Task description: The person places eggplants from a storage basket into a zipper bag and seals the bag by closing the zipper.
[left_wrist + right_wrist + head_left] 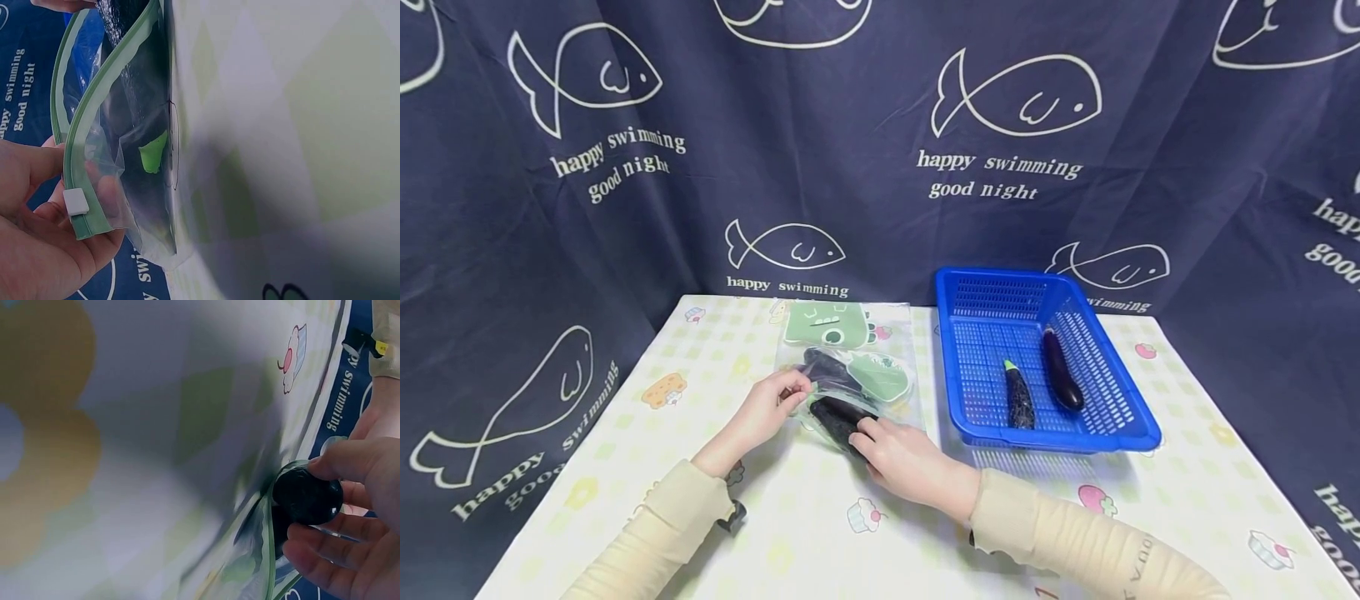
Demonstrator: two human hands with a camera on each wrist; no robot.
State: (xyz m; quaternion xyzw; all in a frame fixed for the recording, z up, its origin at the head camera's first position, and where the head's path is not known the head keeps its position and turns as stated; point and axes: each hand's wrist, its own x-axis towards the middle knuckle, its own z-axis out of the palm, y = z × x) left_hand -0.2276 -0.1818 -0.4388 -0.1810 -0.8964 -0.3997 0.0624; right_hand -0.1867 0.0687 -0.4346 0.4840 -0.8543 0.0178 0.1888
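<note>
A clear zip bag (891, 325) with green cartoon prints lies on the table, its green-edged mouth spread apart. My left hand (772, 406) pinches that rim beside the white slider (76, 202), thumb on one side and fingers on the other. Through the mouth runs a dark eggplant (832, 417); its bright green stem (152, 153) is inside the bag. My right hand (898, 458) grips the rounded outer end (307, 495) between thumb and fingers. Another dark eggplant (823, 365) lies farther back inside the bag.
Right of the bag stands a blue perforated basket (952, 408). It holds a glossy purple eggplant (1060, 373) and a shorter dark one with a green tip (1019, 398). A patterned cloth covers the table (805, 533); a dark blue curtain (880, 142) hangs behind.
</note>
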